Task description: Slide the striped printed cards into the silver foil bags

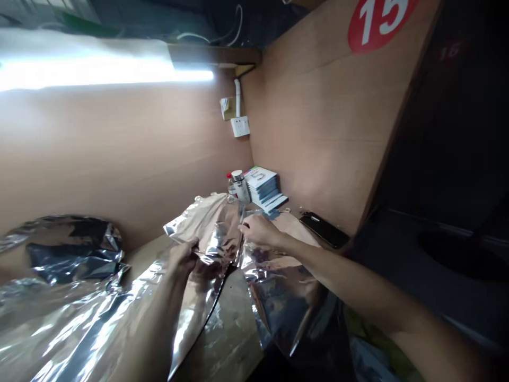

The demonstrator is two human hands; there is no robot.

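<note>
View from the head camera. We see the left hand (pixel 185 260) closed on the near edge of a crumpled foil pouch (pixel 214 228), its fingers tucked out of sight under the sheet. The right hand (pixel 258 231) pinches the pouch's far right edge between thumb and curled fingers. The pouch thus lies directly between the two hands, raised slightly off the counter (pixel 230 323). Its long axis appears to run from the left hand away toward the back corner. The right hand is nearer the far end and the left hand nearer the near end.

More foil spreads outward from the grip. One creased sheet (pixel 278 297) hangs beneath the right forearm, and a loose heap of foil (pixel 59 276) covers the counter on the left. Just beyond the pouch stand a small capped bottle (pixel 238 185) and a stack of booklets (pixel 264 188). A dark phone (pixel 324 229) lies to their right. A wall socket (pixel 240 126) sits in the corner above them, and a red number sign (pixel 377 21) marks the right partition.
</note>
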